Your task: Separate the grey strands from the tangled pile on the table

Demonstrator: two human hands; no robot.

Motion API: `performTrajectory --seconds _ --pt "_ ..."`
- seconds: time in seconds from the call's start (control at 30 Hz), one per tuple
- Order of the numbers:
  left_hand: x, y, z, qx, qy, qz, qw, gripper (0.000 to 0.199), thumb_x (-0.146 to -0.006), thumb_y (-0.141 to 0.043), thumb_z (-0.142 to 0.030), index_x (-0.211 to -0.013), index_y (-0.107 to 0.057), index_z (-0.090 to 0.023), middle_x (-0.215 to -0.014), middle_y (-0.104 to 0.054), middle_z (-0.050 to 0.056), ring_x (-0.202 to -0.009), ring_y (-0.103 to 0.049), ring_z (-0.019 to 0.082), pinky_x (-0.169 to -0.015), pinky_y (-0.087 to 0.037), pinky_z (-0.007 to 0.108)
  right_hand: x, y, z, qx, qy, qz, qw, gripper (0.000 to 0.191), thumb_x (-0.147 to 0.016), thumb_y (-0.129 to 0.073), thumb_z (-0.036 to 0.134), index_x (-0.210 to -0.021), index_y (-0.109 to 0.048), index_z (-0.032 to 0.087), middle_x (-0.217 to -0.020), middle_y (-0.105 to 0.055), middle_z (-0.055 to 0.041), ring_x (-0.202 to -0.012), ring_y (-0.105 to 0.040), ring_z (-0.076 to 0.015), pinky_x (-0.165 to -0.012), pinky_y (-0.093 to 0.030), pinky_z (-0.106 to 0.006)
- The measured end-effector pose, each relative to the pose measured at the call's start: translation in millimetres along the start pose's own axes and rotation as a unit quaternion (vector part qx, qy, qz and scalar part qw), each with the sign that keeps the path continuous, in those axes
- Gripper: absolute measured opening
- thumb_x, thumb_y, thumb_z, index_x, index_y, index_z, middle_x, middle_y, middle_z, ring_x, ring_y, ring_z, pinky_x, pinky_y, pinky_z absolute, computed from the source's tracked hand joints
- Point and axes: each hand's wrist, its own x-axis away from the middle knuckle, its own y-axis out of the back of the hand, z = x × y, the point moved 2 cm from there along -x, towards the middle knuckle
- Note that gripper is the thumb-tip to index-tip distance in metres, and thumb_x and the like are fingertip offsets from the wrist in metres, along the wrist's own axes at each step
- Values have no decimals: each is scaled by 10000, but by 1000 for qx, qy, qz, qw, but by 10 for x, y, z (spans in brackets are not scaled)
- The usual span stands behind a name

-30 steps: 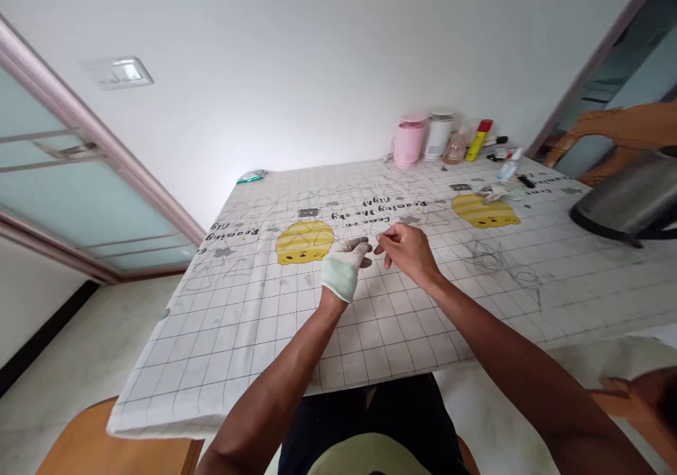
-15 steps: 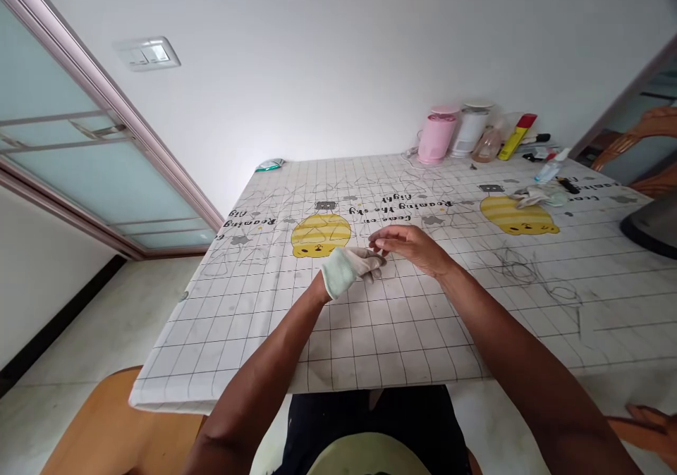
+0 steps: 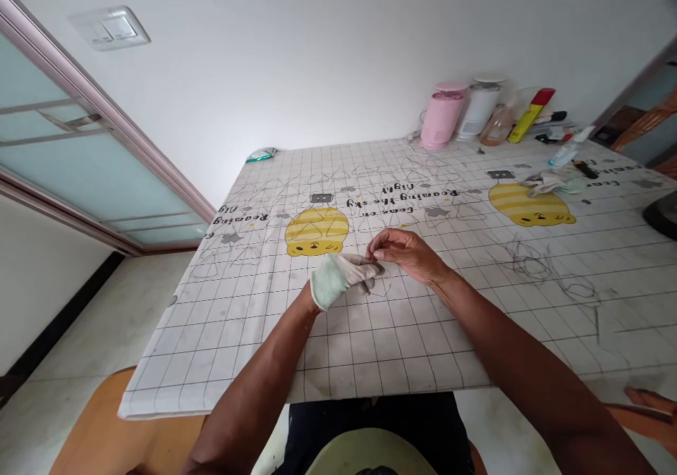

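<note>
Right hand (image 3: 405,253), bare, pinching a thin strand (image 3: 372,256), too fine to identify, just below and right of the yellow bear print (image 3: 317,232) on the bench (image 3: 211,348); gloved left hand (image 3: 341,279) just beside, grip unclear.

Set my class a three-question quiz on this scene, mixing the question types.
1. Which hand wears the glove?
2. True or false: the right hand is bare.
3. Fill in the blank: the ___ canister stands directly left of the white canister.

Key: 1. left; 2. true; 3. pink canister.
</note>
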Motion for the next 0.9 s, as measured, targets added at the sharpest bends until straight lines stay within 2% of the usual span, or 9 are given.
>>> performTrajectory --seconds 0.13,0.27,0.47,0.63,0.73,0.9 --pt "32 3 23 -9 9 4 1000 161 -859 -782 -297 -904 -807 -144 -725 -753 38 -580 -677 128 -616 -533 254 17 -27 -11 -9 -1 3 1000 136 -915 -836 316 -1024 -798 243 -997 -764 -46 -928 -683 -192 -863 -544 -358" --pt "44 -9 10 -25 33 3 999 157 -881 -730 -263 -964 -817 -161 -753 -769 30 -599 -702 129 -654 -558 252 20 -28 -23 15 -2 -10 1000 119 -927 -824 337 -982 -813 232 -957 -767 -49 -908 -689 -196 -858 -556 -363" --pt "64 -53 -88 -116 41 -85 989 212 -916 -614 -292 -807 -790 -248 -761 -764 -30 -683 -734 119 -706 -554 204 5 13 -52 29 11 -43 999 159 -938 -801 381 -968 -820 226 -929 -766 -55 -886 -688 -208 -862 -568 -383" --pt "49 -71 -53 -141 58 -131 980 268 -928 -617 -365 -744 -760 -233 -728 -760 -1 -706 -729 150 -667 -528 229 15 -11 -49 63 4 -72 995 177 -933 -782 420 -953 -825 250 -942 -764 -55 -902 -697 -226 -866 -578 -400" --pt "23 -71 -18 -103 70 -135 983 218 -903 -643 -304 -744 -761 -213 -721 -758 14 -653 -715 149 -659 -537 247 24 -35 -30 81 -2 -79 994 186 -930 -776 436 -935 -829 258 -954 -769 -60 -927 -699 -243 -877 -579 -414" --pt "-24 -67 6 35 110 -129 985 112 -855 -694 -204 -757 -740 -173 -719 -743 35 -604 -696 148 -626 -543 262 39 -52 9 101 19 -87 991 159 -936 -776 418 -949 -853 280 -982 -781 -60 -969 -714 -253 -914 -575 -426"
